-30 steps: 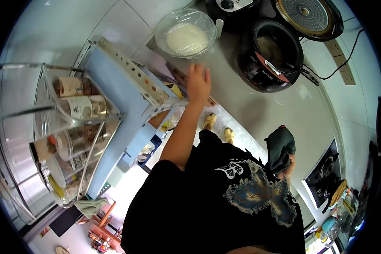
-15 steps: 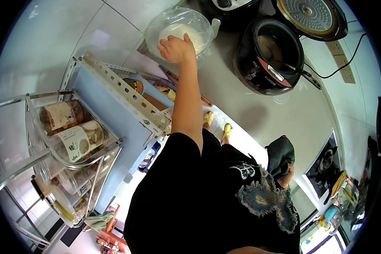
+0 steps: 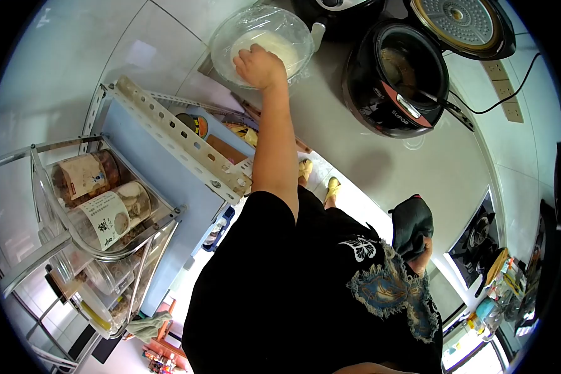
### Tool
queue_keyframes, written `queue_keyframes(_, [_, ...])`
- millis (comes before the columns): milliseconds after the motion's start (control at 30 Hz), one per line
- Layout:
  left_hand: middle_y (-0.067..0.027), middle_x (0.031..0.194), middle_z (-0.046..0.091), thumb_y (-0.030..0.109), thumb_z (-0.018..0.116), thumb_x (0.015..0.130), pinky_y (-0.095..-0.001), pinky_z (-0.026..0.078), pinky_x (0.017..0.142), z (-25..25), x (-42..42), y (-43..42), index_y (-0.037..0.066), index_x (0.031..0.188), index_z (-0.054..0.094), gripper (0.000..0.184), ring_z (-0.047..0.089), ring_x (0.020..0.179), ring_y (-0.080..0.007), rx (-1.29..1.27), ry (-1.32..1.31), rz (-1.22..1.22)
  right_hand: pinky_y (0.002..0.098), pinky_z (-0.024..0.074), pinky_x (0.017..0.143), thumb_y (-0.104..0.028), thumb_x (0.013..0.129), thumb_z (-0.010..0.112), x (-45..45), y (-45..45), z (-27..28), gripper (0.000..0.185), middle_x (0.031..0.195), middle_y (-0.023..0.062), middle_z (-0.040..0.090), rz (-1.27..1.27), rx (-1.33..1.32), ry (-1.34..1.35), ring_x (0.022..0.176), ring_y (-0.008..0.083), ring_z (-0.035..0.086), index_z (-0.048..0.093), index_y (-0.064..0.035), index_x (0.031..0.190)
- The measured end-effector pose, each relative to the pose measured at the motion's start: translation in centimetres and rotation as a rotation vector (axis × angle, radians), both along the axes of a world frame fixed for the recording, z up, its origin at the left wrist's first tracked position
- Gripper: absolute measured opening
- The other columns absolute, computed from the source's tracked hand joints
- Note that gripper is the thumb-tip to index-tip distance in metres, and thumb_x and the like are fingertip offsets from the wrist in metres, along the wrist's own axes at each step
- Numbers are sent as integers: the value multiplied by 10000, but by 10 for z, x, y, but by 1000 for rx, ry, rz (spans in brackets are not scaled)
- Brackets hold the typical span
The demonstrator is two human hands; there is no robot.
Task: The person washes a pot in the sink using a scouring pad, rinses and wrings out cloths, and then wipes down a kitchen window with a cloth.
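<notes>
A clear bowl lined or covered with plastic wrap holds a pale mass like dough. Over its near side my left hand reaches in, fingers curled down towards the pale mass; whatever the fingertips pinch is hidden. At my right side, my right hand grips a dark, soft-looking black item, perhaps a pouch or mitt, with a small red spot on its top edge. Most of the right fingers are hidden behind it.
A black cooker with its lid raised stands on the grey counter, a ladle handle leaning out. Left are a perforated shelf frame and a wire rack with jars. A stove lies right.
My left hand has curled its fingers in more and drawn the thumb in over the bowl. The right hand still holds the black item, with little movement.
</notes>
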State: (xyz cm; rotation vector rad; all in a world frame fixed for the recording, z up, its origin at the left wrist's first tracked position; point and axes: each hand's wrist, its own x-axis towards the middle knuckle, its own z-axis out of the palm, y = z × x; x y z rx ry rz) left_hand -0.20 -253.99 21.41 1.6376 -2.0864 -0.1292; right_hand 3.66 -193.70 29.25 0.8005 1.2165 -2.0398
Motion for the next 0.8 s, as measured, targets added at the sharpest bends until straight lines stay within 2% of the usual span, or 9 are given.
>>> queue_keyframes(67, [-126, 976, 615, 250, 721, 777, -450, 436, 875, 1, -4, 2, 105, 985, 754, 255, 541, 1013, -336, -162, 91, -96, 460, 498, 986, -207, 813, 579, -1, -1, -2, 509, 1236, 148, 641, -8, 18, -3, 1106, 346, 614, 563, -18, 1284])
queue_keyframes(100, [-126, 976, 615, 250, 721, 777, -450, 436, 875, 0, -6, 6, 105, 985, 754, 255, 541, 1013, -336, -162, 90, -95, 457, 499, 984, -204, 812, 582, -2, -1, -3, 500, 1227, 144, 644, 1, 10, 5, 1102, 341, 615, 567, -19, 1276])
queue_keyframes(167, [-126, 991, 586, 308, 687, 826, -447, 419, 885, 7, -9, 20, 108, 1085, 734, 331, 519, 1003, -329, -185, 31, -170, 454, 501, 982, -201, 812, 585, -2, -2, -5, 491, 1218, 140, 647, 11, 3, 10, 1097, 336, 617, 572, -19, 1267])
queue_keyframes(200, [-126, 991, 586, 308, 687, 826, -447, 419, 885, 6, -10, 23, 108, 1085, 734, 331, 519, 1003, -329, -185, 29, -169, 452, 501, 980, -198, 811, 587, -2, -1, -6, 484, 1212, 137, 649, 4, 6, 7, 1094, 333, 618, 575, -19, 1261])
queue_keyframes(267, [-150, 1029, 565, 415, 642, 874, -447, 384, 922, 1, -12, 29, 113, 1209, 689, 453, 486, 1029, -331, -98, -21, -157, 450, 502, 979, -195, 810, 588, -2, -1, -7, 478, 1206, 135, 651, -4, 11, 3, 1090, 329, 619, 578, -19, 1255])
queue_keyframes(367, [-172, 1073, 546, 498, 584, 910, -452, 343, 964, -1, -12, 32, 115, 1303, 632, 551, 458, 1065, -336, -31, -14, -134, 447, 502, 976, -197, 809, 592, -3, 1, -9, 481, 1206, 135, 652, -32, 22, -4, 1086, 329, 621, 578, -16, 1255])
queue_keyframes(500, [-177, 1091, 543, 533, 553, 923, -455, 324, 979, 1, -13, 27, 117, 1341, 604, 593, 450, 1074, -338, -7, 27, -131, 451, 501, 980, -193, 810, 588, -4, 1, -7, 480, 1208, 138, 652, -11, 38, 12, 1082, 331, 623, 580, -10, 1253])
queue_keyframes(667, [-187, 1123, 553, 598, 453, 947, -456, 305, 998, -6, -17, 17, 130, 1334, 615, 628, 451, 1094, -339, 90, -99, -111, 453, 501, 982, -188, 809, 585, -5, -3, -3, 480, 1211, 144, 653, -22, 28, -11, 1087, 332, 622, 580, -7, 1254])
queue_keyframes(800, [-189, 1132, 559, 602, 431, 956, -450, 295, 1010, -6, -22, 13, 124, 1327, 619, 634, 450, 1107, -340, 118, -127, -101, 453, 506, 975, -186, 805, 584, -6, -4, -4, 482, 1217, 144, 653, -5, 28, 11, 1092, 333, 625, 581, -9, 1253])
